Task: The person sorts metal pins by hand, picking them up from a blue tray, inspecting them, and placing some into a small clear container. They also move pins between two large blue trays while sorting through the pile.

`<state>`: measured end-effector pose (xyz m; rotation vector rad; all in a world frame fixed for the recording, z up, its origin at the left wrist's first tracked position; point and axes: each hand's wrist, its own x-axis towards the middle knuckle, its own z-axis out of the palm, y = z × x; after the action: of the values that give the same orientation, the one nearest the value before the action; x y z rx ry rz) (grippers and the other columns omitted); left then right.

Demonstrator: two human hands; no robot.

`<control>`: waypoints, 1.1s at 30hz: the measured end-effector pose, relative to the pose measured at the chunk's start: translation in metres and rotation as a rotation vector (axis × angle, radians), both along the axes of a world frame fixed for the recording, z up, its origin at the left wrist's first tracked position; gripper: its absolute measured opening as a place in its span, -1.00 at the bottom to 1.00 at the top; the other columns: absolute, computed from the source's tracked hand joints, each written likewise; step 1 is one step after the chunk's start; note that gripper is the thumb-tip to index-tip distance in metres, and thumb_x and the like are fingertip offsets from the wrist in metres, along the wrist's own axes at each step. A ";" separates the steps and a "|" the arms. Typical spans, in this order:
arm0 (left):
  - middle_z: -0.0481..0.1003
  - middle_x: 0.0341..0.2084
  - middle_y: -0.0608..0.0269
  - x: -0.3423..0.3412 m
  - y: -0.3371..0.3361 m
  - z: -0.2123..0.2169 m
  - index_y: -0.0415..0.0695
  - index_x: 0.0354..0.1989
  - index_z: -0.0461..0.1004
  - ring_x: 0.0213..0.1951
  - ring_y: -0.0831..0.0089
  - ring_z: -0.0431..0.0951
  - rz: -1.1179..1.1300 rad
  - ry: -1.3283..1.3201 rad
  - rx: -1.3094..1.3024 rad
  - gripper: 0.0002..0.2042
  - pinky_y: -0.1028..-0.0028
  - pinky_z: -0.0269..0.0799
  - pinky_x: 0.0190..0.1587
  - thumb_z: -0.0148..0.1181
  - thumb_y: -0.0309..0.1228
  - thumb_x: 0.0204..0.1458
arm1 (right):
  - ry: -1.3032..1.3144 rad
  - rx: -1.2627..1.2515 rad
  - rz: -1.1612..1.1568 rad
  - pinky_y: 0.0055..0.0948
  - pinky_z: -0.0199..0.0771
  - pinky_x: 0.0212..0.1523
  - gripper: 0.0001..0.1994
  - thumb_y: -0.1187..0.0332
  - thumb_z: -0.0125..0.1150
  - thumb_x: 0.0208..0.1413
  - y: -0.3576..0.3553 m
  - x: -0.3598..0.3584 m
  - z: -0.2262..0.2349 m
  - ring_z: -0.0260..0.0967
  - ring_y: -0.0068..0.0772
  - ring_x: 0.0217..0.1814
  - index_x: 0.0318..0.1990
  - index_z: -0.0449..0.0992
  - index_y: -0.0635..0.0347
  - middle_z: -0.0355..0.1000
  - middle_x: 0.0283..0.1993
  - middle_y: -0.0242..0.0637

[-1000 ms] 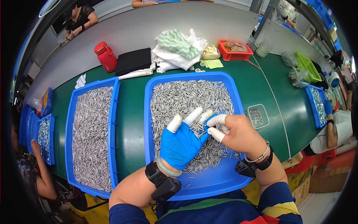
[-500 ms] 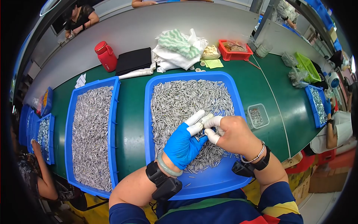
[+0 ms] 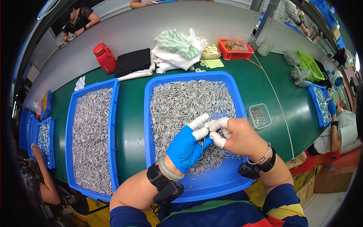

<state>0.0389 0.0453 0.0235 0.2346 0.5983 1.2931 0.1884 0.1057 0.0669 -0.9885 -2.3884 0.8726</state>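
Over a blue tray (image 3: 148, 113) heaped with small silver metal pins (image 3: 181, 98), my two hands meet at the fingertips. A blue glove with white finger cots covers my left hand (image 3: 185, 145); its fingers are bent together around something too small to make out. My right hand (image 3: 236, 137), bare except for white cots on the fingertips, pinches close against the left fingertips. Whatever sits in that pinch is hidden by the cots. Below the hands, loose pins thin out toward the tray's bare near end.
To the left stands a second blue tray (image 3: 116, 132) full of pins. A small clear container (image 3: 268, 118) with metal bits lies at the right. Behind are a red flask (image 3: 104, 58), black cloth (image 3: 132, 62), white towels (image 3: 176, 56) and a red bin (image 3: 238, 55). Co-workers sit on both sides.
Both hands keep their pinch at nearly the same spot, with the right fingers shifted slightly. The whole view has drifted a little, moving the background slightly left.
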 end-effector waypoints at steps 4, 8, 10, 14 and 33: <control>0.24 -0.01 -0.09 -0.002 0.001 -0.006 -0.32 0.15 -0.01 0.00 0.26 0.33 0.017 0.024 -0.030 -0.53 0.36 0.33 0.03 -0.14 -0.62 0.02 | -0.039 0.001 0.013 -0.46 0.22 -0.67 -0.88 0.37 0.21 -0.21 0.000 0.004 0.003 0.23 -0.41 -0.74 -0.43 0.49 0.09 0.24 -0.75 -0.32; 0.26 -0.04 -0.07 -0.001 0.002 -0.005 -0.32 0.15 -0.01 -0.04 0.25 0.37 0.008 0.012 -0.032 -0.53 0.35 0.36 0.01 -0.14 -0.62 0.02 | -0.051 -0.015 0.000 -0.46 0.22 -0.67 -0.89 0.37 0.21 -0.21 0.000 0.008 0.007 0.24 -0.41 -0.73 -0.45 0.48 0.10 0.24 -0.76 -0.32; 0.27 -0.05 -0.07 -0.001 0.002 -0.004 -0.32 0.15 -0.01 -0.06 0.24 0.38 -0.002 0.014 -0.032 -0.53 0.35 0.37 0.00 -0.14 -0.62 0.02 | -0.060 0.007 0.010 -0.50 0.21 -0.67 -0.90 0.38 0.20 -0.20 0.000 0.008 0.008 0.21 -0.46 -0.74 -0.46 0.47 0.10 0.22 -0.76 -0.34; 0.31 -0.10 -0.05 -0.007 0.000 -0.003 -0.32 0.11 0.08 -0.08 0.24 0.39 0.082 -0.116 -0.028 -0.59 0.37 0.39 -0.02 -0.13 -0.55 0.04 | -0.027 0.030 -0.120 -0.56 0.19 -0.67 -0.91 0.43 0.19 -0.19 0.012 0.028 0.009 0.17 -0.59 -0.73 -0.45 0.47 0.12 0.18 -0.78 -0.40; 0.38 -0.12 -0.01 -0.013 -0.006 -0.010 -0.21 -0.10 0.36 0.04 0.12 0.29 0.178 -0.502 0.260 -0.66 0.16 0.23 0.08 -0.18 -0.24 0.12 | 0.932 -0.971 -0.024 -0.71 -0.09 -0.74 -0.83 0.43 -0.05 0.07 0.042 0.043 0.001 -0.02 -0.72 -0.73 -0.21 0.43 0.16 0.24 -0.64 -0.48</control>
<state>0.0261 0.0394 0.0131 0.0630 0.0216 1.5331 0.2317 0.1482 0.0680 -0.6245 -1.1177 1.9996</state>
